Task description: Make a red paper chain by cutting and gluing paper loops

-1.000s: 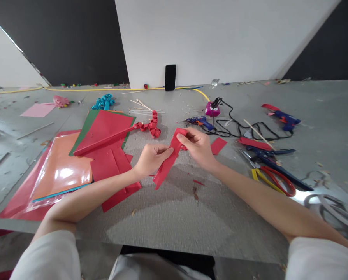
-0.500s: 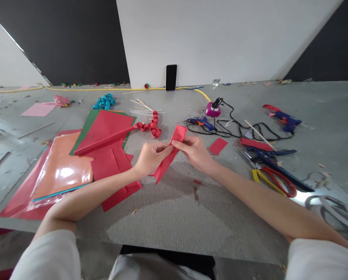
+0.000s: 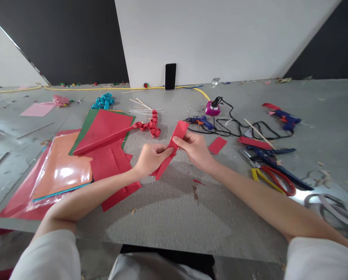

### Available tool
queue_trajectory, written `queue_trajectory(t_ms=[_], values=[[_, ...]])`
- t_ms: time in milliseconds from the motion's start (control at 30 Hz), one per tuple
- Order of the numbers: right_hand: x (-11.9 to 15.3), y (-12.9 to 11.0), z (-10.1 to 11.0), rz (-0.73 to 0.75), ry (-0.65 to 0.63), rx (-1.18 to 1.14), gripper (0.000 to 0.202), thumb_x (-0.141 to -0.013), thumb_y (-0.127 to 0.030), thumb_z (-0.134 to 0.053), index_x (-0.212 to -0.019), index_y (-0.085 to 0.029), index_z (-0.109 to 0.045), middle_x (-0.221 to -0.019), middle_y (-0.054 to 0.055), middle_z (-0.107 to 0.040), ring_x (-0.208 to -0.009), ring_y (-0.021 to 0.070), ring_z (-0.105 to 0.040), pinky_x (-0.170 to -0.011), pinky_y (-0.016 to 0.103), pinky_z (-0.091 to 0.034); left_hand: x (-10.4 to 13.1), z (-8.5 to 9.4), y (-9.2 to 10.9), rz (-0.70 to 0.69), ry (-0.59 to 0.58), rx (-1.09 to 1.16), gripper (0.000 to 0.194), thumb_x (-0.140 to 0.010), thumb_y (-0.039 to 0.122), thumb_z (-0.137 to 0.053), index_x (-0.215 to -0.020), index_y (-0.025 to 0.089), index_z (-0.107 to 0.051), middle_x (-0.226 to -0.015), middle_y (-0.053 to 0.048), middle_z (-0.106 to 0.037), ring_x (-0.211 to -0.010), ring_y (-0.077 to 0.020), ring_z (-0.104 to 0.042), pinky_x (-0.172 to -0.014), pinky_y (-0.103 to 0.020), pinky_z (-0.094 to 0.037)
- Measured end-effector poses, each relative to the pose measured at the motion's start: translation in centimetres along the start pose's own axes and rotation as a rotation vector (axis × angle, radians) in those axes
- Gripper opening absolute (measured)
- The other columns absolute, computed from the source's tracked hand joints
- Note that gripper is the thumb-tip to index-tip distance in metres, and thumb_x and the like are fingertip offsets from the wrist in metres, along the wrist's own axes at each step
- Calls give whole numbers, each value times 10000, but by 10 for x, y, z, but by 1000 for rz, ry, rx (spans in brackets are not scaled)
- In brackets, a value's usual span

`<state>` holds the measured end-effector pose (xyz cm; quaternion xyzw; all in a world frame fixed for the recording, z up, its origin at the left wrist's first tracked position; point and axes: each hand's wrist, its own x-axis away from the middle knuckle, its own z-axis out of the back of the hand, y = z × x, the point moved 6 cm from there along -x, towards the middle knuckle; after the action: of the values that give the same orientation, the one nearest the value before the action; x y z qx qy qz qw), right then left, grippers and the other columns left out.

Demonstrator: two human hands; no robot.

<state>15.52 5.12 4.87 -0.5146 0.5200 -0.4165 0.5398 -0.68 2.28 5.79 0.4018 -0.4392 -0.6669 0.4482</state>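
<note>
A folded strip of red paper [image 3: 166,165] is held slantwise above the table, its upper end pointing away to the right. My left hand [image 3: 151,158] pinches the strip near its middle, thumb on top. Higher up, my right hand [image 3: 197,151] grips it between thumb and fingers; those fingers are partly hidden behind the paper. Just beyond lies a curled red paper chain [image 3: 153,127]. A small red paper rectangle [image 3: 217,145] rests to the right of my right hand.
Red sheets [image 3: 105,130] and a plastic-wrapped orange pack [image 3: 67,167] lie left. At right are a blue glue gun [image 3: 201,122], a second glue gun [image 3: 287,118], black cable, red-and-yellow scissors [image 3: 277,181] and blue-handled cutters [image 3: 279,165]. A phone [image 3: 170,77] leans on the wall.
My right hand's thumb has slid up the strip, away from the left thumb, which is now slightly lower. More of the strip shows flat between them.
</note>
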Motion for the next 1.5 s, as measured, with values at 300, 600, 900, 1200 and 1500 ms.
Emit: queue_trajectory(t_ms=[300,600,900,1200,1500], values=[[-3,0,8,45,63,63,417,-717,-634,-891,-736,-240,-755,-731,15,-682,-637,158,-534,-598,326,-420,-1,2,4,-18,11,-52,403,-924,465,-694,-653,166,-697,-546,21,-528,-516,-91,-415,-473,-249,-247],[-15,11,24,100,123,-20,395,-762,-606,-880,-775,-240,-731,-658,-19,-579,-575,126,-453,-546,305,-374,0,2,3,4,7,-99,313,-881,443,-737,-766,153,-743,-600,27,-534,-543,-91,-420,-493,-242,-280],[-22,3,32,154,230,-98,486,-670,-685,-901,-710,-261,-666,-677,-2,-577,-616,148,-471,-547,321,-386,1,5,2,17,61,-128,396,-896,455,-732,-634,171,-643,-561,47,-377,-533,-84,-288,-500,-274,-178],[-26,-9,38,214,261,-112,493,-670,-697,-889,-738,-280,-635,-718,-6,-555,-640,152,-470,-605,349,-454,5,4,8,-43,84,-130,361,-885,455,-744,-674,169,-686,-575,39,-423,-550,-92,-313,-494,-266,-193],[-30,-1,41,189,274,-175,484,-651,-655,-916,-744,-274,-632,-735,-13,-554,-665,145,-483,-631,338,-463,6,4,11,-38,90,-117,325,-907,438,-724,-729,171,-771,-541,38,-409,-534,-94,-290,-476,-264,-165]])
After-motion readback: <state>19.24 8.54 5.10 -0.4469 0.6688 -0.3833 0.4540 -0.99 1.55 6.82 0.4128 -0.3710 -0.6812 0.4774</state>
